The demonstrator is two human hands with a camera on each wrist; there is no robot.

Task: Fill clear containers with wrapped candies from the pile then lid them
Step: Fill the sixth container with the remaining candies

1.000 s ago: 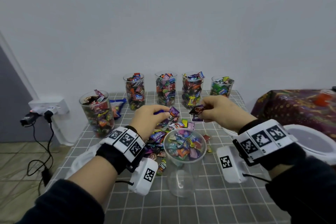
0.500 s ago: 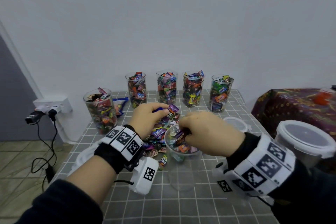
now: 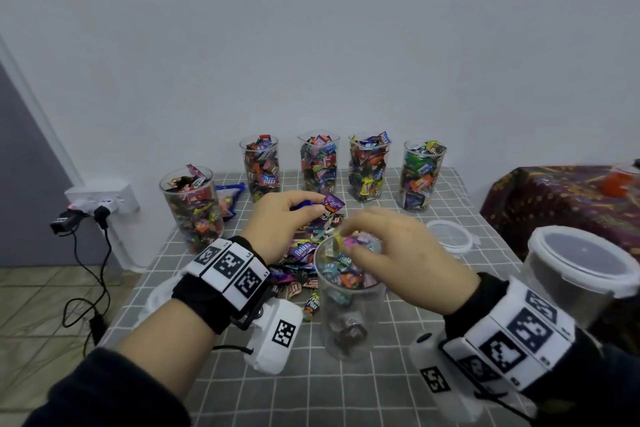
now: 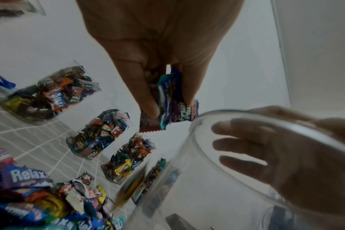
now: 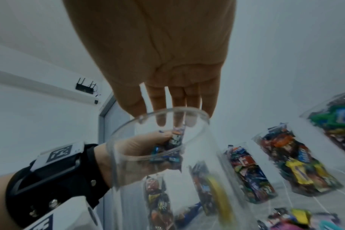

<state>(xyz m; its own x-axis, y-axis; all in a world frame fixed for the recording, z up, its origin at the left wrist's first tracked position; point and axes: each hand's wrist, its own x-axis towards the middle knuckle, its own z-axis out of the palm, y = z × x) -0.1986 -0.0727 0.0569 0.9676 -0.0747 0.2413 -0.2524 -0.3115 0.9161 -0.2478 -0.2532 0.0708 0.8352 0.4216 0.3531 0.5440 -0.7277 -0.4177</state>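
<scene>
A clear container (image 3: 349, 319) stands at the table's middle with a few dark candies at its bottom. My right hand (image 3: 353, 243) hovers over its mouth, fingers straight and spread, holding nothing; the right wrist view shows its fingertips (image 5: 160, 119) just above the rim (image 5: 158, 112). A blurred yellow streak (image 5: 217, 194) shows inside the container. My left hand (image 3: 318, 206) stays just beyond the container above the candy pile (image 3: 299, 263) and pinches several wrapped candies (image 4: 171, 101), purple and blue.
Several clear containers full of candies (image 3: 319, 163) line the back of the checked table (image 3: 346, 392); another (image 3: 192, 208) stands at the left. A loose lid (image 3: 450, 236) lies to the right. A lidded container (image 3: 581, 270) is at the right edge. A wall socket with cables (image 3: 100, 201) sits left.
My right hand carried a dark candy from above the pile to the container's mouth and let it go; its fingers are now straight. My left hand kept its candies and barely moved.
</scene>
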